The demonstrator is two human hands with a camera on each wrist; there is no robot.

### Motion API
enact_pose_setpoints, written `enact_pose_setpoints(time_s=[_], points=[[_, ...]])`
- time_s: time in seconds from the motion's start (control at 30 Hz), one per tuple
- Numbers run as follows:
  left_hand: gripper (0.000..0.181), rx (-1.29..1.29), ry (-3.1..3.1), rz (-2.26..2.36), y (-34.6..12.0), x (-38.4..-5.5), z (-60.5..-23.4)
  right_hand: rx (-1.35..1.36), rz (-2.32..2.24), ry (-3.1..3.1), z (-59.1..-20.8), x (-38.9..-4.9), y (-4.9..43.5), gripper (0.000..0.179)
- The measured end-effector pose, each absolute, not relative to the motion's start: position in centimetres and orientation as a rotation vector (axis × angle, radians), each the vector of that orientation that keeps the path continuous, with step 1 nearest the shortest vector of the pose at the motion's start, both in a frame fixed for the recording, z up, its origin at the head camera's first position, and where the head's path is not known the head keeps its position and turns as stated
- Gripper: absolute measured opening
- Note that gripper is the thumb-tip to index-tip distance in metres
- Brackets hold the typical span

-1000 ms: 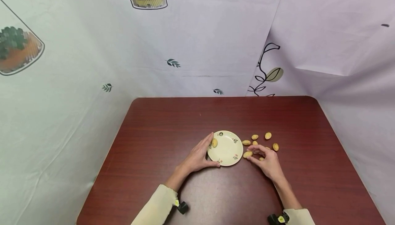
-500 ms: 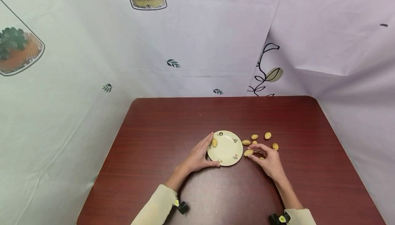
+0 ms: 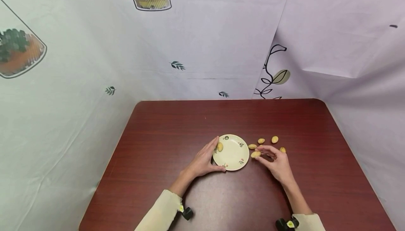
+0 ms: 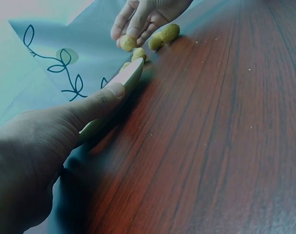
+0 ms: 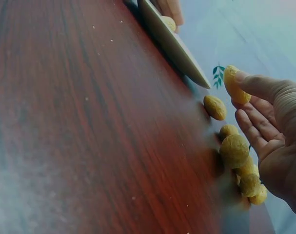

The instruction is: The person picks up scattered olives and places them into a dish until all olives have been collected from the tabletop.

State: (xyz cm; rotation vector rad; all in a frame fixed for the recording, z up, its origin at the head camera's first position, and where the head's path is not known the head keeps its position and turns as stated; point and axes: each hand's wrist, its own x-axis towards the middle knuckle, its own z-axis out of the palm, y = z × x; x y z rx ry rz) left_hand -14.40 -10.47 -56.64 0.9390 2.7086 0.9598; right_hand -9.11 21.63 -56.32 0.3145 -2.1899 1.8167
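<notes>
A round cream plate with small printed motifs sits on the table. My left hand holds its left side, fingers along the far-left rim and thumb at the near rim. One small yellow potato lies on the plate close to those fingers. To the right of the plate, my right hand pinches another small potato between thumb and fingertips, raised above the table in the right wrist view. Several more potatoes lie beneath and beyond this hand, which partly hides some of them in the head view.
The table is dark reddish wood with rounded far corners. Loose potatoes lie on it behind the right hand, one potato farthest back. Pale printed cloth hangs around the back and sides.
My right hand has lifted slightly and drifted a little right and away with the pinched potato. The left hand and plate have stayed in place.
</notes>
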Motion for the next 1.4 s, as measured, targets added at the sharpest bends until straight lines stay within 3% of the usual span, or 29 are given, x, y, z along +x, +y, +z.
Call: enact_pose_setpoints(time_s=[0.43, 0.67, 0.83, 1.4], points=[[0.13, 0.95, 2.72, 0.956, -10.5, -14.4, -56.8, 0.262, 1.827, -2.211, -55.6, -9.5, 21.5, 0.037], [0.13, 0.94, 2.717, 0.956, -10.5, -14.3, -56.7, 0.28, 1.749, -2.259, -53.0, -9.3, 20.4, 0.036], [0.13, 0.942, 2.717, 0.958, -10.5, -14.3, -56.7, 0.265, 1.715, -2.272, -54.6, -10.3, 20.7, 0.037], [0.13, 0.948, 2.716, 0.956, -10.6, -14.3, -56.7, 0.348, 1.842, -2.23, -54.6, -11.8, 19.3, 0.035]])
